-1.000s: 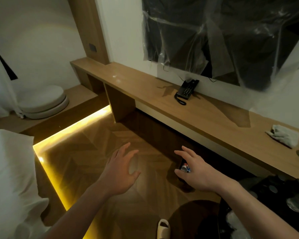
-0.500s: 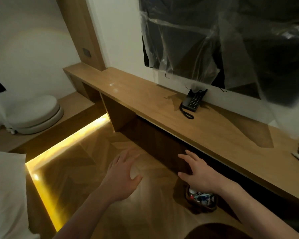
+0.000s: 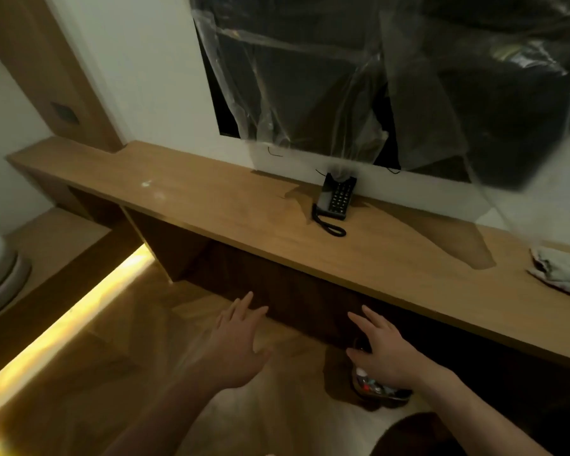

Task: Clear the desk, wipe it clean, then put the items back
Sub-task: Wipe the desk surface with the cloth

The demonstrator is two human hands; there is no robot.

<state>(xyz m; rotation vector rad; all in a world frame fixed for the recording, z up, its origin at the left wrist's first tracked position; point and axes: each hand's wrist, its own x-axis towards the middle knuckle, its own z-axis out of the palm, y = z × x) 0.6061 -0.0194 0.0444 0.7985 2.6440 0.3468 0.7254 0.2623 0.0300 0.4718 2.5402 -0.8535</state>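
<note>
On the desk (image 3: 244, 209), head view: only the black corded phone (image 3: 337, 199) against the wall and a crumpled grey cloth (image 3: 561, 274) far right, well apart. Rest of the top looks bare, with a small glare spot left of centre.

Both my hands sit below the desk's front edge, over the wood floor (image 3: 119, 340). Left hand (image 3: 236, 343): fingers spread, relaxed, gripping nothing. Right hand (image 3: 384, 352): same, fingers straight, empty. Under the right hand on the floor is a small basket of sachets (image 3: 380, 388), partly hidden by my wrist; contents are too blurred to name.

My read: put-back stage, basket next.

Risks:
- The basket sits half in shadow under the overhang. A blind grab could catch one rim only, so it tips and the sachets spill.
- Lifting straight up could clip the basket or my knuckles on the desk's underside. It should come out toward me first.
- Phone cord loops out in front of the base. Sliding the basket in near it could snag the cord and drag the handset.
- Loose plastic sheet (image 3: 310, 93) over the wall screen hangs down to the phone. A raised arm could catch it.
- Cloth still on the desk, easy to forget.
</note>
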